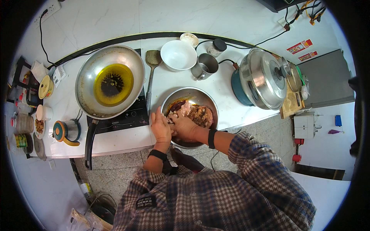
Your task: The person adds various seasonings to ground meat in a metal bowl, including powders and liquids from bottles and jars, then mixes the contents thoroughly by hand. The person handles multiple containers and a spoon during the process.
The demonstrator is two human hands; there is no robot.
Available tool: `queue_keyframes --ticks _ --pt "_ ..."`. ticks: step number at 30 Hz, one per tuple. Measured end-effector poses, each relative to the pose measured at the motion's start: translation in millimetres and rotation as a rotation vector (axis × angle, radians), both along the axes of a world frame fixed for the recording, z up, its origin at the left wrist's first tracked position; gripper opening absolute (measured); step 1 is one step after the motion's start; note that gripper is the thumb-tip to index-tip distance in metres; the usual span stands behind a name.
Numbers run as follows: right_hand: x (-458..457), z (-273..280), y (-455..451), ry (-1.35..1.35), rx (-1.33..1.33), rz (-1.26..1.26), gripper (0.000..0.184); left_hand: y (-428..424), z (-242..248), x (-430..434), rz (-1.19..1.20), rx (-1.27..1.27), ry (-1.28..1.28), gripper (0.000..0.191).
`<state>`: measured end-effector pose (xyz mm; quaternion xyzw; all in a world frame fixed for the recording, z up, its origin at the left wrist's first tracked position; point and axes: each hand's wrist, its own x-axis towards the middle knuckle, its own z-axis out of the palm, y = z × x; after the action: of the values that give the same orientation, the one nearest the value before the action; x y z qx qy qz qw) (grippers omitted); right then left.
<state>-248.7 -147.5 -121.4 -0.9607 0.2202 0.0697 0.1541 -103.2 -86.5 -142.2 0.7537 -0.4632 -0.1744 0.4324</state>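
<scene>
A stainless steel mixing bowl (214,107) sits at the counter's front edge, holding raw minced meat (203,115) with dark brown sauce (177,106) along its far left side. My right hand (182,124) reaches into the bowl, its fingers pressed into the meat and their tips partly hidden. Against the bowl's left rim rests my left hand (161,127), fingers pointing away from me and steadying the side. Just left of the bowl lies a metal wok spatula (150,78), its handle toward me.
A wok (83,89) with yellow oil (127,83) stands on an induction cooktop (133,115), its black handle (90,144) jutting past the counter edge. Behind are a white bowl (178,55), a metal mug (205,66) and a jar (216,47). A lidded steel pot (263,78) stands right.
</scene>
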Motion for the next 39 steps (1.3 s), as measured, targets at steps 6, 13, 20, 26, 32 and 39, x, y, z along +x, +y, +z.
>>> queue_keyframes --ticks 6,13,20,26,32,39 --pt "30 -13 -28 0.258 0.222 -0.286 0.067 2 2 0 -0.008 0.022 -0.025 0.045" --pt "-56 71 -14 0.194 -0.003 -0.215 0.091 2 4 0 0.01 -0.009 -0.082 0.045" --pt "-73 2 -37 0.301 0.17 -0.734 0.111 -2 8 -5 -0.024 0.032 -0.025 0.042" --pt "-46 18 -51 -0.257 0.568 -0.83 0.082 0 -1 -4 -0.015 -0.019 -0.116 0.046" --pt "9 20 11 0.128 -0.017 -0.503 0.048 -3 -7 -5 -0.011 0.027 -0.065 0.046" --pt "8 -4 -15 0.263 0.169 -0.405 0.041 -1 -5 -4 -0.016 0.011 -0.043 0.042"
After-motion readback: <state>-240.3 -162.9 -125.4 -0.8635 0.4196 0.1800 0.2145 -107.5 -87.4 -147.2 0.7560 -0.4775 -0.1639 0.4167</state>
